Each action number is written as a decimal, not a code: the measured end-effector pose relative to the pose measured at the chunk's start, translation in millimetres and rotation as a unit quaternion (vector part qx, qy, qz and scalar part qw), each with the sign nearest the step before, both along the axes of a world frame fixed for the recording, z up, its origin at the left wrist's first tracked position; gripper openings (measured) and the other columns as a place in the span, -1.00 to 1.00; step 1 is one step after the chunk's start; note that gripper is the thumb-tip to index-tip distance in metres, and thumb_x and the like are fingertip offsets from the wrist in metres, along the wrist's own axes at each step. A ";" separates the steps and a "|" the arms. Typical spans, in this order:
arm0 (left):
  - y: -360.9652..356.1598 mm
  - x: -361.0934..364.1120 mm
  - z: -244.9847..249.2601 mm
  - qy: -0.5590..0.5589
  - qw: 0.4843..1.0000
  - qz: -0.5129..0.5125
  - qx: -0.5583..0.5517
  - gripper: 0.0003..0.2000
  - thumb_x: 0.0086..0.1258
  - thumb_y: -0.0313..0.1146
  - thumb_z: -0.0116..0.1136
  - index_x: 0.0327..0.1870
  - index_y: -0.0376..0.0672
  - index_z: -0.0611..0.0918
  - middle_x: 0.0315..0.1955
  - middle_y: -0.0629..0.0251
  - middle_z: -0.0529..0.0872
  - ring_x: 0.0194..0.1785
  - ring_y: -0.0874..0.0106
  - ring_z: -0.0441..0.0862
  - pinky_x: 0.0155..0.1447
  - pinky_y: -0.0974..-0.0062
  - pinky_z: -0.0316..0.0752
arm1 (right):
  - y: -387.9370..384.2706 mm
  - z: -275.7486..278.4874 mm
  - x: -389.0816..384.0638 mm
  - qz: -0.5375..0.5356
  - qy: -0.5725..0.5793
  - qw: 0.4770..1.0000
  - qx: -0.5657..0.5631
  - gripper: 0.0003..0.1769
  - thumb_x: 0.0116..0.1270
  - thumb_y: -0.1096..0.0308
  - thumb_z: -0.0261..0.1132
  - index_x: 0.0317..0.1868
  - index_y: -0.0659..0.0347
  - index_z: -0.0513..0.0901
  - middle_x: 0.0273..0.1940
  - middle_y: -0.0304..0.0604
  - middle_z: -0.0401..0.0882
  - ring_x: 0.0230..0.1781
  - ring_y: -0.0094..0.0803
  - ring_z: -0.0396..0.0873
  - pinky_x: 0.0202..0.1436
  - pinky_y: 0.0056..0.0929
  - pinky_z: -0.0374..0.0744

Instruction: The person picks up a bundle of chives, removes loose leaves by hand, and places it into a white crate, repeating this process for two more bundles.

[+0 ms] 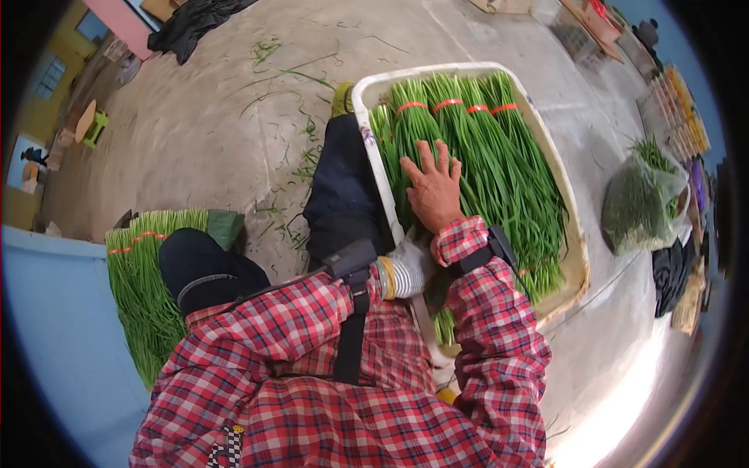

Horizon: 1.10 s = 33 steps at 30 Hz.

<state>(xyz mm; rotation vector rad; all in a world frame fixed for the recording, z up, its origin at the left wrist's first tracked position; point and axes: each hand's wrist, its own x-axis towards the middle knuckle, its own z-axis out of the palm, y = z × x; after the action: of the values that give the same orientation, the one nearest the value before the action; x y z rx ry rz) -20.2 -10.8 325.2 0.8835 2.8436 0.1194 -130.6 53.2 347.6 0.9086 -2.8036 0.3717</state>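
Observation:
Bundles of long green chives (499,168), bound with orange-red bands, lie packed side by side in a white plastic crate (563,175). My right hand (434,187) is bare and rests palm down on the bundles at the crate's left side, fingers spread. Close below it, my left hand (412,265) wears a pale glove with a ribbed, yellow-edged cuff. It is at the crate's near-left rim, partly behind my right forearm, and its fingers are hidden. A dark trouser leg (343,179) stands against the crate's left side.
More banded chives (148,288) stand at left beside a blue panel (62,304). Loose leaves (308,156) litter the concrete floor. At right are a clear plastic bag of greens (644,203), a black bag (669,273) and stacked crates (675,113).

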 end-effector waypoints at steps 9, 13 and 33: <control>-5.6 -3.6 4.0 -0.124 0.989 -0.082 0.019 -0.45 0.21 -0.04 0.11 0.23 -0.07 0.52 0.23 0.07 0.46 0.43 0.02 0.14 0.49 -0.15 -0.19 | -16.2 -44.8 -46.7 -0.094 -0.003 0.989 0.113 -0.35 0.06 0.28 0.36 0.22 -0.19 0.42 0.44 -0.33 0.06 0.50 -0.01 -0.13 0.33 0.42 -0.01; -1.9 -11.3 -1.9 -0.168 0.981 -0.096 0.030 -0.68 0.16 -0.14 0.15 -0.15 -0.12 0.67 -0.10 0.12 0.64 0.18 0.11 0.43 0.35 -0.06 0.18 | -13.2 -20.2 -42.3 -0.108 -0.020 0.985 0.136 -0.42 0.08 0.36 0.27 0.16 -0.25 0.47 0.39 -0.33 0.17 0.45 -0.04 0.03 0.27 0.35 0.16; -349.2 296.5 127.4 0.393 0.691 0.491 0.357 -0.85 0.15 -0.59 0.03 -0.29 -0.20 0.59 -0.30 0.18 0.64 -0.15 0.15 0.60 -0.01 0.27 0.51 | -33.0 -21.5 -22.2 0.045 0.115 0.990 0.074 -0.55 0.36 0.26 0.09 0.24 0.12 0.44 0.39 -0.03 0.20 0.43 0.01 0.07 0.35 0.04 0.17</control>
<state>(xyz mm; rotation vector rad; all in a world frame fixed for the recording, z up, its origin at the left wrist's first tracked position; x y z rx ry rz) 276.3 -360.0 452.6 -0.9877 3.7107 1.3170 -152.8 20.2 326.1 1.0383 -2.6103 0.0642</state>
